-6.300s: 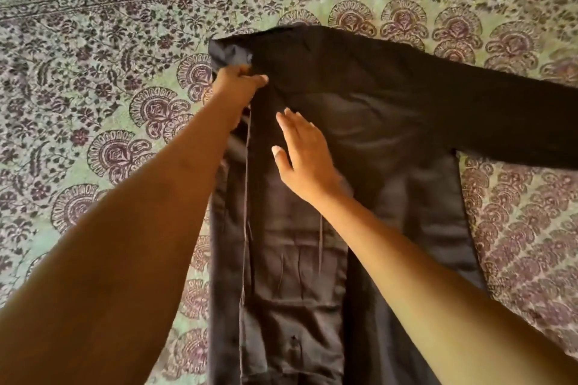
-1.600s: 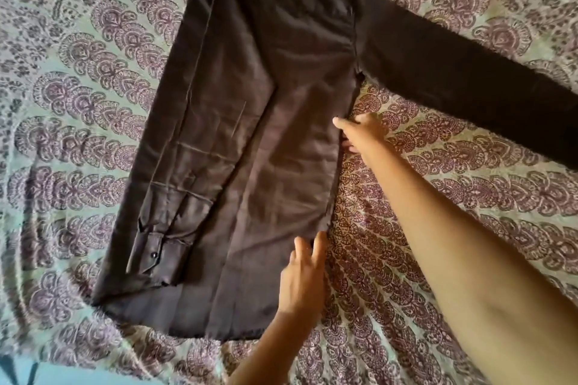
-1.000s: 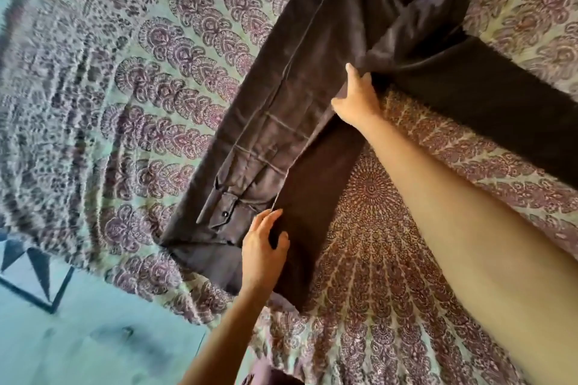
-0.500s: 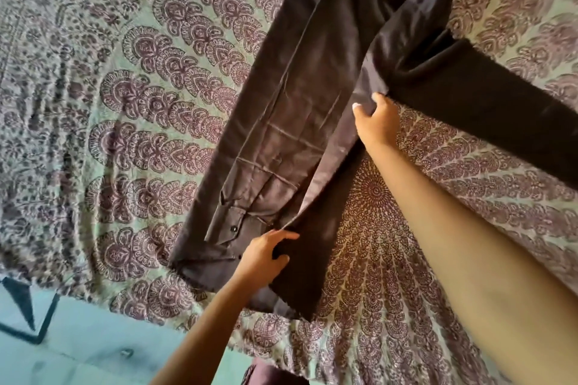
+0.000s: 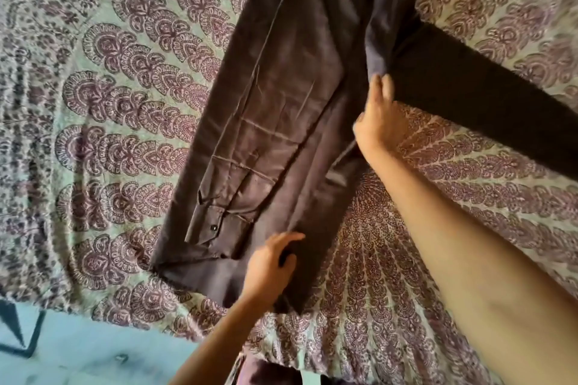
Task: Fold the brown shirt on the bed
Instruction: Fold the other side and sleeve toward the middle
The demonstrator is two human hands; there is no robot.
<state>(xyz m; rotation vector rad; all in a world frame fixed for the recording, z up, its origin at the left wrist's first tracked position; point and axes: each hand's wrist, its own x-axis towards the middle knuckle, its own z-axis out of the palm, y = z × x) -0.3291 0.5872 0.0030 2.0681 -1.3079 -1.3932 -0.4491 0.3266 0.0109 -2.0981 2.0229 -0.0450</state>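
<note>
The brown shirt (image 5: 281, 97) lies lengthwise on the patterned bedsheet (image 5: 109, 87). Its left side is folded in, and a sleeve with a buttoned cuff (image 5: 208, 225) lies on top. The other sleeve (image 5: 475, 94) stretches out to the right. The shirt's right edge is folded over toward the middle. My left hand (image 5: 270, 269) pinches that folded edge near the hem. My right hand (image 5: 377, 122) grips the same edge higher up, near the armpit where the right sleeve starts.
The bedsheet, green with purple paisley, covers the whole bed. The bed's near edge runs along the bottom left, with a teal floor (image 5: 78, 350) below it. A dark cloth (image 5: 272, 373) shows at the bottom edge.
Both hands took hold of the shirt's right edge, lifted it and carried it leftward over the body, so the shirt is narrower. In the last half second the fold has settled lower.
</note>
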